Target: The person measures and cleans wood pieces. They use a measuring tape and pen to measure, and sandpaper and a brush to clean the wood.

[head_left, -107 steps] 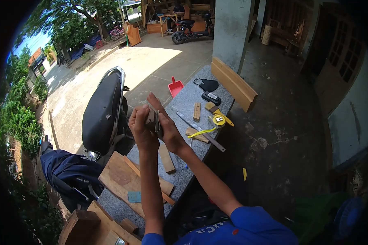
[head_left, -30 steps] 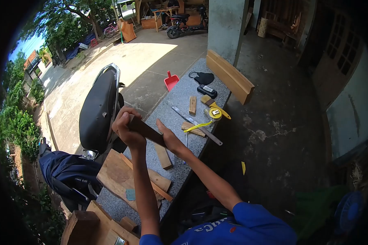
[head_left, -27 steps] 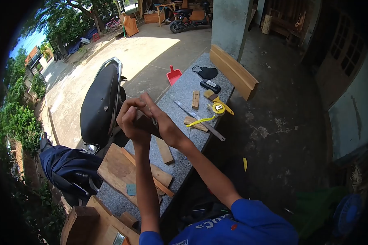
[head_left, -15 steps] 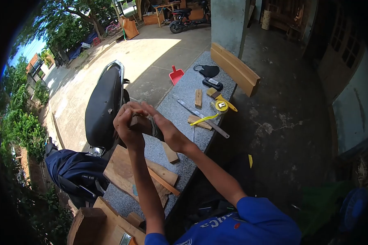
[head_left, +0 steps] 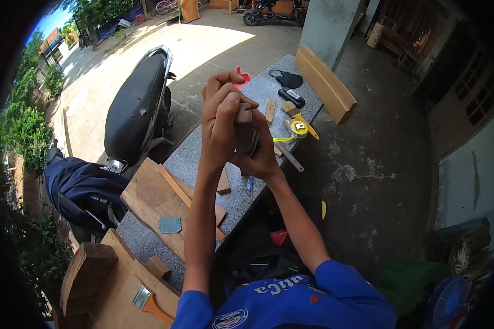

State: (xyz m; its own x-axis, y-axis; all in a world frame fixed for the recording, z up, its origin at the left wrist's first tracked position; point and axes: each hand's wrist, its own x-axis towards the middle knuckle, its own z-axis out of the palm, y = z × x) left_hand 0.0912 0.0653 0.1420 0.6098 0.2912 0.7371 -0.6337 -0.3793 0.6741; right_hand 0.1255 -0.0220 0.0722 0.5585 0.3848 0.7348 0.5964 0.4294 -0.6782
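Observation:
In front of me a small wooden block with a notch in its end is held up over the stone table. My left hand is closed round it from the left side. My right hand curls round the block's lower right side, and a thin dark edge, possibly a folded sheet, shows beside its palm. Below the hands lie a wooden board, a narrow wood strip and a blue-green square sheet. A short wood piece rests on the table near my left forearm.
Beyond my hands are a yellow tape measure, a yellow brush, a metal ruler, a dark case and a black mask. A long timber piece overhangs the far edge. A motorbike stands left; another paintbrush lies nearby.
Both hands have moved right with the wooden block, which is now turned end-up. My view has shifted downward, showing more of the board and the near paintbrush.

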